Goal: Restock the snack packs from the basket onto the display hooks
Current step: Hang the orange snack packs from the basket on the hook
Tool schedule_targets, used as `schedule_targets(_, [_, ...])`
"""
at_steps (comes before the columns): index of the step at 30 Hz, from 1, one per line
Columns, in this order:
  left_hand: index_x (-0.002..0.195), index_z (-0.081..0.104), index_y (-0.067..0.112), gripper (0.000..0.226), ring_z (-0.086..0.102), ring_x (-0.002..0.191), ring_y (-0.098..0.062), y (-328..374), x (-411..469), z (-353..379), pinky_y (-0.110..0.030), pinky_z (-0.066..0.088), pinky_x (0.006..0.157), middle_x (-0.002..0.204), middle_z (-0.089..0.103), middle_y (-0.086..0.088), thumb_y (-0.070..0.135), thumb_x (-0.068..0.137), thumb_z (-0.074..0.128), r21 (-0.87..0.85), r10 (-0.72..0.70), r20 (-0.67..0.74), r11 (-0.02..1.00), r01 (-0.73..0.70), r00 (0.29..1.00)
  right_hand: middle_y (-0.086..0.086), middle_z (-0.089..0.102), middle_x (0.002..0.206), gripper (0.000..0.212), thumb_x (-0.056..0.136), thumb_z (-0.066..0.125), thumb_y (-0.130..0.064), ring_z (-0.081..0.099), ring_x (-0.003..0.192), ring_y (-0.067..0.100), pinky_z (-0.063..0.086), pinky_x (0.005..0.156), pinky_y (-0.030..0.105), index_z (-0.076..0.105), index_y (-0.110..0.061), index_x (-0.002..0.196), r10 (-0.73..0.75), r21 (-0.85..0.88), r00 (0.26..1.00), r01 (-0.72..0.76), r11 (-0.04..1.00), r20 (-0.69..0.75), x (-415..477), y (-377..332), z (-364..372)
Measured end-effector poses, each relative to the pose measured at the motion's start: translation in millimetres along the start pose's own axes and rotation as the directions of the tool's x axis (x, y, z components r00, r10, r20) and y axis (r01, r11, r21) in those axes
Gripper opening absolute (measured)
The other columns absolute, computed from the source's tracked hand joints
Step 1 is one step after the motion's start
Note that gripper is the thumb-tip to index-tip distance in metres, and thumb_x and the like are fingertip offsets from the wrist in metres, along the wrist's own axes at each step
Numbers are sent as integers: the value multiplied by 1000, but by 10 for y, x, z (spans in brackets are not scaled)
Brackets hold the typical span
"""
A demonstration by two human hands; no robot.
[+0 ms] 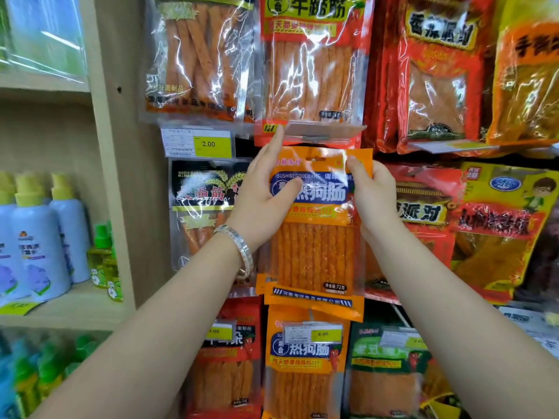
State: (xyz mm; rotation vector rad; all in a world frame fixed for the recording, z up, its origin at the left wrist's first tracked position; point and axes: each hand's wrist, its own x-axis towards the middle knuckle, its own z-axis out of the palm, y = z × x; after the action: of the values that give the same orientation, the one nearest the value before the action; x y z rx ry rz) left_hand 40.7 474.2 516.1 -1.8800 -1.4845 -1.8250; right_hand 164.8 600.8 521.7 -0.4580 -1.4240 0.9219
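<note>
Bright, even light fills the display (pixel 243 148) and shadows are faint. White glare streaks break across the clear pack (pixel 196 55) and the red-topped pack (pixel 311 74) along the display's top edge. A smaller flare crosses the top of the orange pack (pixel 314 252), washing out part of its print. The middle is sharp; the yellow price tag (pixel 211 144) reads clearly. The upper shelf (pixel 42 37) at the left edge is smeared, the bottles (pixel 45 373) at the lower left corner are out of focus, and the shelf upright (pixel 118 176) leans with wide-angle distortion.
</note>
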Motion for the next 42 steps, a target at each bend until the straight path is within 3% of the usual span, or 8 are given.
schedule_targets(6, [146,4,42,78,15,139,6,-254,-108,85,-31,19,117,155,15,16,28,88,55,13,-63,58,998,63,996,-15,45,59,32,92,57,-32,42,55,0,32,56,20,44,-18,66,-38,-38,997,35,999,-64,-18,218,-20])
schedule_targets(8, [149,10,33,75,11,137,7,-411,-225,122,-30,15,117,154,16,13,28,90,56,175,-101,88,981,85,991,-20,51,71,15,91,61,-29,48,58,-11,34,55,10,50,-22,84,-118,-114,989,108,988,-86,-96,284,-53])
schedule_targets(11, [149,13,28,74,3,137,7,-644,-495,179,-26,8,115,152,7,18,27,89,57,379,-60,181,925,-14,982,-11,50,102,37,87,67,-23,51,78,-11,39,68,5,42,-25,115,-291,-267,954,263,927,-71,-289,458,-176])
schedule_targets(15, [148,16,28,73,-3,144,-5,-909,-850,254,-28,12,113,154,-11,15,26,87,55,475,-30,258,874,-99,966,15,43,135,59,82,68,-19,40,125,23,32,105,33,40,-12,135,-557,-646,821,494,582,126,-562,796,-390])
schedule_targets(18, [150,8,26,76,-9,144,-10,-1109,-1015,311,-33,16,116,150,-25,10,31,88,52,590,-138,334,802,-92,933,16,36,148,71,76,76,-25,34,135,32,38,100,49,43,-14,139,-472,-754,787,572,321,396,-705,1019,-472])
schedule_targets(21, [149,-7,26,84,-14,144,-17,-1256,-1013,351,-35,15,117,146,-35,5,36,88,50,694,-236,348,715,-80,907,15,32,151,80,73,79,-31,35,137,35,38,101,50,42,-15,142,-335,-794,811,564,229,479,-701,1122,-456])
schedule_targets(33, [149,-10,15,94,-9,145,-25,-1378,-584,525,-36,13,116,154,-25,-11,42,86,54,786,-425,396,616,-61,814,12,4,159,76,90,59,-24,20,144,25,30,105,39,15,-17,151,-29,-906,910,415,86,414,-402,1200,-47])
schedule_targets(42, [148,21,19,74,18,143,-22,-1010,-731,360,-30,21,114,158,6,-9,39,87,57,596,-419,498,801,52,759,10,29,153,55,90,57,-28,41,132,30,38,100,43,40,-21,142,128,-889,911,340,306,392,-585,747,-113])
